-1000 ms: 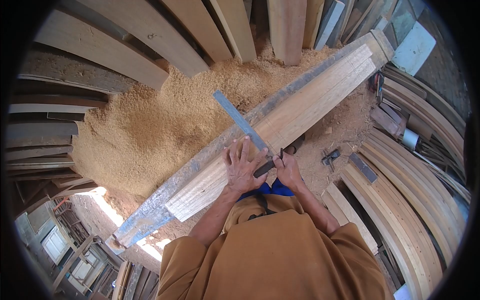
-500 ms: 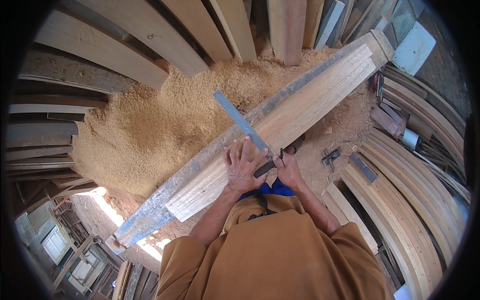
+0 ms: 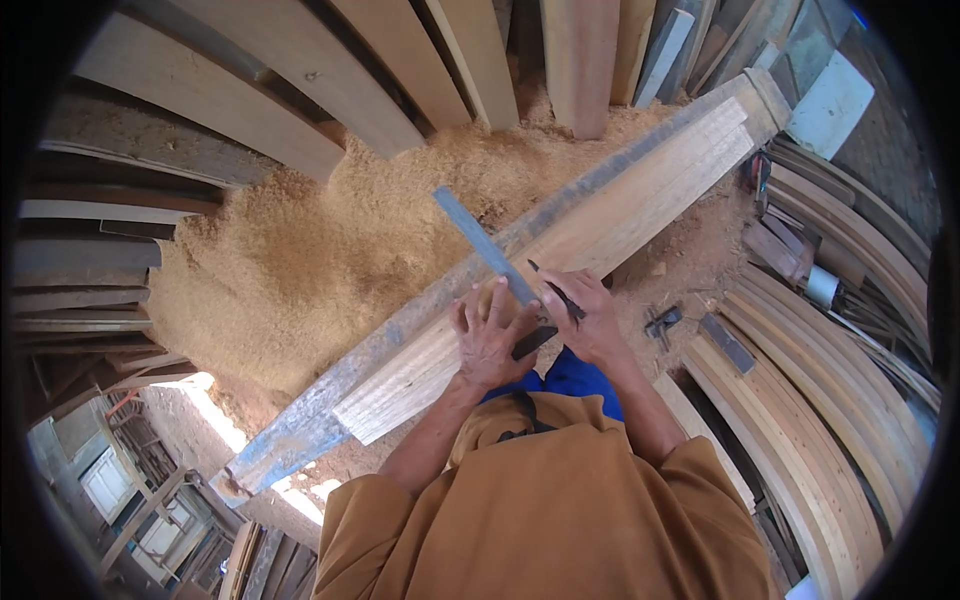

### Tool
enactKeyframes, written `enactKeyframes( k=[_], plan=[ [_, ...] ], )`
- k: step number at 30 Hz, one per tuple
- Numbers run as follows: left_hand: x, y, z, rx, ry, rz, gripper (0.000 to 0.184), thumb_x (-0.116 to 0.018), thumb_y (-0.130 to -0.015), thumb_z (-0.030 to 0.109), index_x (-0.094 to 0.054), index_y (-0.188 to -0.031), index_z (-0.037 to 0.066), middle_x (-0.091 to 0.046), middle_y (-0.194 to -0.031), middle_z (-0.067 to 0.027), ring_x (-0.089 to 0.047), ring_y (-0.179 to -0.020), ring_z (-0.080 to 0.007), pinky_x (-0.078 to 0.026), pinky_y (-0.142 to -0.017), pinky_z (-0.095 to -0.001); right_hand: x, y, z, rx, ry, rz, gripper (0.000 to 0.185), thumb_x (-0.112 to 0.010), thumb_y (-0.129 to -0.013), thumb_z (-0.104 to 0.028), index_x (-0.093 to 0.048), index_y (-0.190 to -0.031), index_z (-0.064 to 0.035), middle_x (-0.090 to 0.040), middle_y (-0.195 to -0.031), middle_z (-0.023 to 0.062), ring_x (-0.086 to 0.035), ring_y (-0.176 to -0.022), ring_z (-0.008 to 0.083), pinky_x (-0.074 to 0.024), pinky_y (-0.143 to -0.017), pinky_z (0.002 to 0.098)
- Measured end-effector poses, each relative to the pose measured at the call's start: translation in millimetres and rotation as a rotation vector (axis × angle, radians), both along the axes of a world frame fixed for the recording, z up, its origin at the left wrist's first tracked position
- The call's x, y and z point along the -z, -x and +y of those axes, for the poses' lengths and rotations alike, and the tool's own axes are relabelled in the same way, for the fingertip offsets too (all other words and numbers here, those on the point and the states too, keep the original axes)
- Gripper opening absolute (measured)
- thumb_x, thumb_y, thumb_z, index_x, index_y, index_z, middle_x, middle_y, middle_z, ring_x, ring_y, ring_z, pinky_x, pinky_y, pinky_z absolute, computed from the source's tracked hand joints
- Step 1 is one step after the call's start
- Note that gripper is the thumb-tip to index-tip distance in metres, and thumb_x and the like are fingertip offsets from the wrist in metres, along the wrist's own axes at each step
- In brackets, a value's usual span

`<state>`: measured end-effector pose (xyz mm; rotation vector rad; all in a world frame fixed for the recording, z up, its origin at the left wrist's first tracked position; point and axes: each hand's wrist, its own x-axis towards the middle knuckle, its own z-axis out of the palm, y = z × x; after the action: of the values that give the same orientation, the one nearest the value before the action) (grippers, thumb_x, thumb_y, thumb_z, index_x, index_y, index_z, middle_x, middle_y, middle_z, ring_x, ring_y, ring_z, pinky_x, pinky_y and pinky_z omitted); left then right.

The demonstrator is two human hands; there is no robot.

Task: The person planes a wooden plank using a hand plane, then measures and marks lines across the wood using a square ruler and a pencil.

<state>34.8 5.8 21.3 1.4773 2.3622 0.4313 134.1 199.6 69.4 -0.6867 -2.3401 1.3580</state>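
A long pale wooden board (image 3: 395,391) lies diagonally on a weathered, paint-stained beam (image 3: 345,372). Across both rests a try square (image 3: 470,230), its grey blade pointing up-left and its dark stock (image 3: 533,342) against the board's near edge. My left hand (image 3: 486,337) holds the square there, fingers spread over the blade and board, thumb toward the stock. In my right hand (image 3: 592,318) is a dark pencil (image 3: 553,283), gripped with its tip just right of the blade, over the board. Whether the tip touches the wood I cannot tell.
Sawdust (image 3: 290,290) is heaped beyond the beam. Planks (image 3: 390,60) lean along the far side, and stacked boards (image 3: 790,420) lie at the right. A small dark tool (image 3: 662,322), perhaps a hand plane, sits on the ground near the stack.
My right hand has shifted up and right from the square's stock onto the board, and the pencil now points up-left along the blade. My left hand and the square stay nearly still.
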Motion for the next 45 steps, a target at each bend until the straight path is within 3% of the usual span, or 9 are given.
enactKeyframes(
  k=[12,23,29,32,38,45],
  plan=[
    [4.3,-0.6,-0.1,-0.002,-0.054,0.063,0.073,-0.086,-0.066,0.060,-0.080,-0.132,0.028,-0.035,-0.174,-0.0191,-0.025,-0.155,-0.0500,-0.015,-0.122,-0.0718,11.6,19.7,-1.2,-0.079,0.026,-0.053,0.029,-0.070,-0.101,-0.014,-0.073,-0.127,-0.0012,-0.077,-0.110,0.0195,-0.070,-0.102,0.0400,-0.0547,-0.093,0.0472],
    [6.6,-2.6,-0.9,-0.009,-0.032,0.038,0.081,-0.086,-0.067,0.059,-0.073,-0.143,0.038,-0.034,-0.174,-0.0199,-0.023,-0.156,-0.0505,-0.012,-0.123,-0.0724,-15.4,-2.6,19.7,-0.297,0.034,-0.346,0.019,-0.068,-0.100,-0.016,-0.076,-0.115,-0.0076,-0.078,-0.101,0.0145,-0.069,-0.098,0.0399,-0.0563,-0.088,0.0495],
    [2.2,-2.6,-0.6,-0.032,-0.045,-0.011,0.075,-0.083,-0.071,0.050,-0.072,-0.144,0.038,-0.036,-0.174,-0.0184,-0.029,-0.155,-0.0507,-0.014,-0.124,-0.0734,-11.1,27.5,11.2,-0.092,-0.012,-0.102,0.019,-0.067,-0.102,-0.018,-0.075,-0.114,-0.0068,-0.078,-0.105,0.0156,-0.070,-0.093,0.0404,-0.0562,-0.089,0.0494],
    [0.1,-1.6,0.9,-0.025,-0.028,-0.033,0.077,-0.084,-0.071,0.050,-0.070,-0.146,0.039,-0.035,-0.174,-0.0186,-0.028,-0.155,-0.0512,-0.013,-0.124,-0.0735,11.7,28.6,12.5,-0.164,-0.021,-0.028,0.019,-0.067,-0.101,-0.017,-0.075,-0.115,-0.0058,-0.078,-0.107,0.0162,-0.069,-0.093,0.0406,-0.0562,-0.088,0.0492],
    [7.3,-2.9,-1.3,-0.019,-0.070,0.001,0.078,-0.085,-0.068,0.055,-0.074,-0.142,0.035,-0.036,-0.174,-0.0197,-0.021,-0.158,-0.0491,-0.010,-0.124,-0.0694,-13.2,-6.8,29.3,-0.302,0.050,-0.336,0.023,-0.067,-0.099,-0.016,-0.075,-0.118,-0.0046,-0.079,-0.110,0.0162,-0.068,-0.092,0.0406,-0.0561,-0.088,0.0495],
    [3.3,-2.5,0.1,-0.018,-0.040,0.027,0.078,-0.086,-0.069,0.054,-0.073,-0.143,0.036,-0.037,-0.173,-0.0194,-0.024,-0.156,-0.0496,-0.012,-0.124,-0.0699,7.2,18.9,18.6,-0.146,0.066,-0.054,0.024,-0.067,-0.099,-0.016,-0.075,-0.119,-0.0044,-0.079,-0.109,0.0169,-0.068,-0.099,0.0413,-0.0559,-0.090,0.0491]
  ],
)
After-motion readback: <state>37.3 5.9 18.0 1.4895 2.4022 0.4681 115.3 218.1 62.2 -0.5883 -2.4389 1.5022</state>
